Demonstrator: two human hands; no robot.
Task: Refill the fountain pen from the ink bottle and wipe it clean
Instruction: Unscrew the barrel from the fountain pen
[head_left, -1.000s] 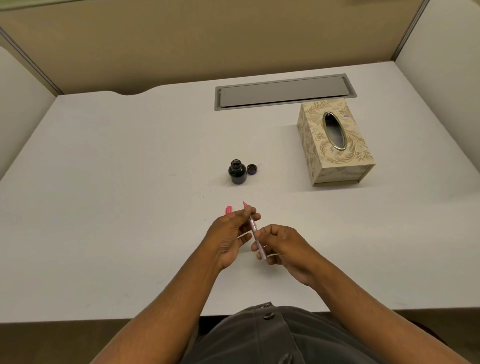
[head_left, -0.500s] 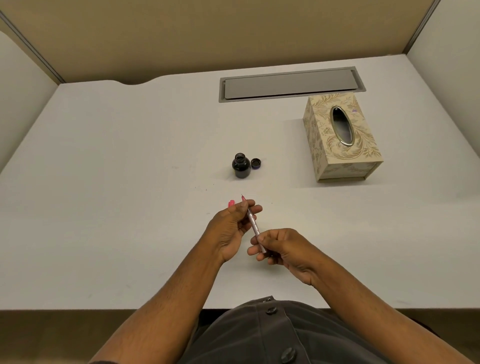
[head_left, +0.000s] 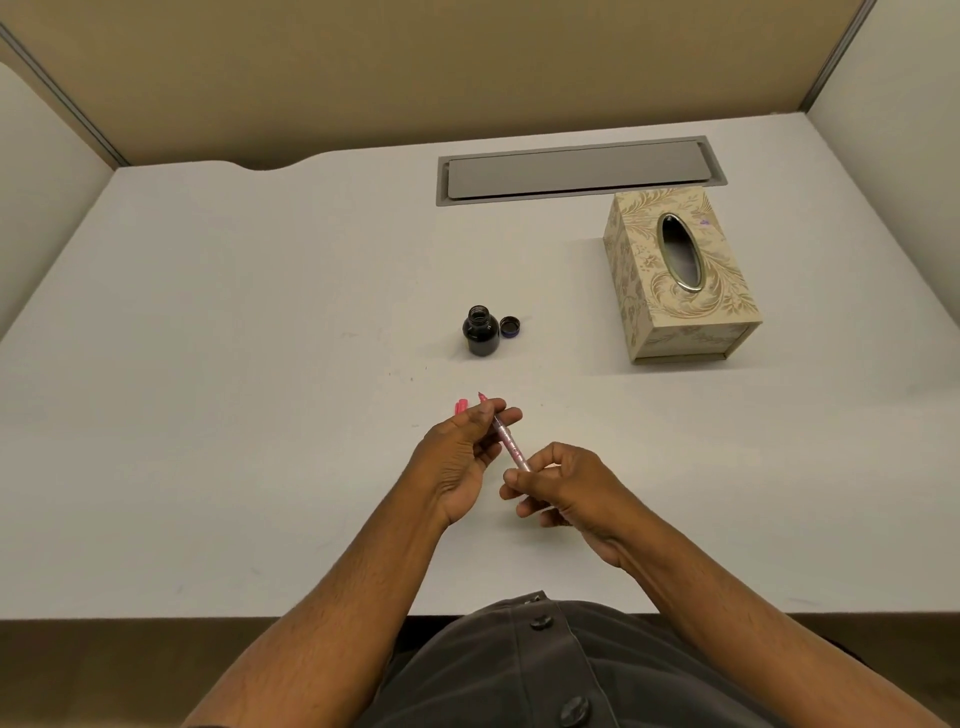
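A slim pink fountain pen slants between my hands, nib end pointing away toward the ink bottle. My left hand pinches its front section near the nib. My right hand grips its rear end with curled fingers. A pink piece, perhaps the cap, shows just behind my left fingers; whether it lies on the table or sits in the hand I cannot tell. The small dark ink bottle stands open a short way beyond the hands, its cap lying right beside it.
A patterned beige tissue box stands to the right of the bottle. A grey cable-tray lid is set into the white desk at the back. Partition walls enclose the desk on three sides.
Both hands keep their hold on the pen. My right hand has shifted slightly down along the pen's rear end. The camera view has tilted a little.
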